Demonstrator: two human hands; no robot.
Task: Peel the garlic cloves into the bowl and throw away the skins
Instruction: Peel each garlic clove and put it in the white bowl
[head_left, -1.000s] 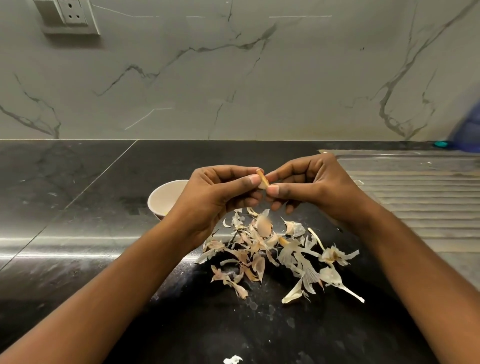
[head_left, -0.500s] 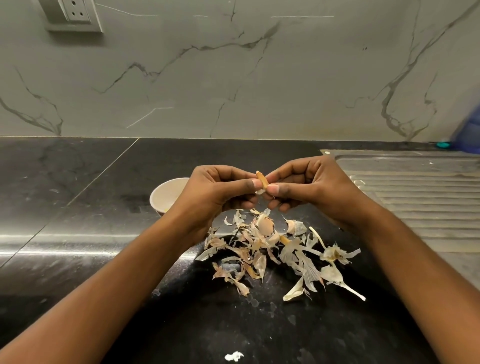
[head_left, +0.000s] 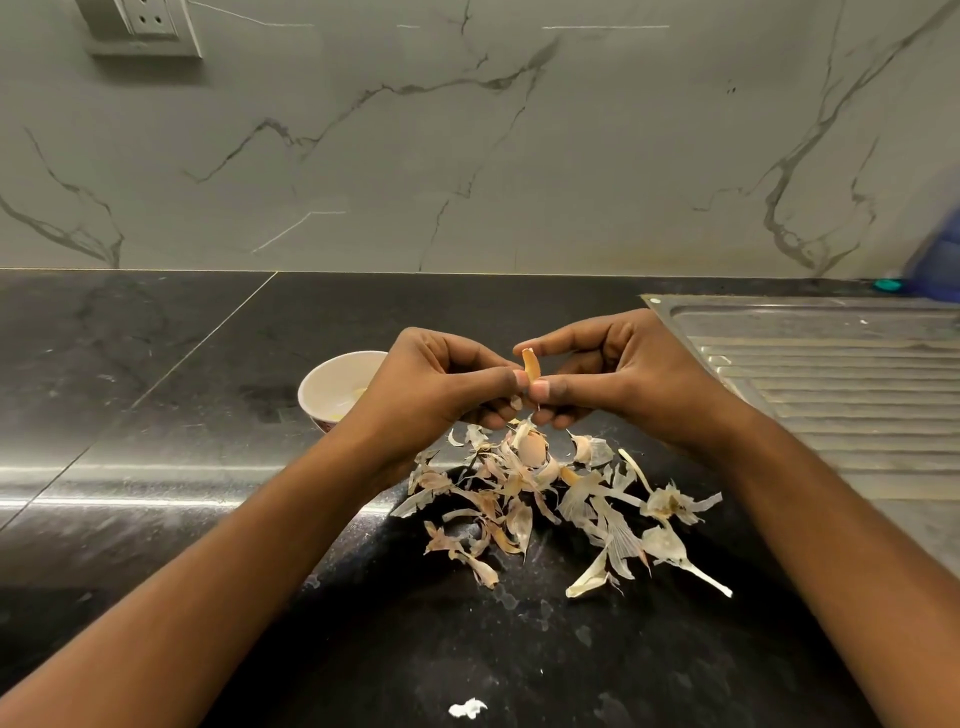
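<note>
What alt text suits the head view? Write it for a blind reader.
The left hand and right hand pinch a garlic clove above a pile of skins on a black counter. A white bowl sits behind the left hand; a steel drainboard lies at right.

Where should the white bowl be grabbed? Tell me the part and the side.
Take the bowl by its rim, coming from the left: it stands upright and open, that rim is bare, and the left hand covers its right side.

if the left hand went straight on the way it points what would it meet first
The left hand points right, at the garlic clove both hands pinch. Straight on, it would likely meet the right hand, fingertips first.
</note>
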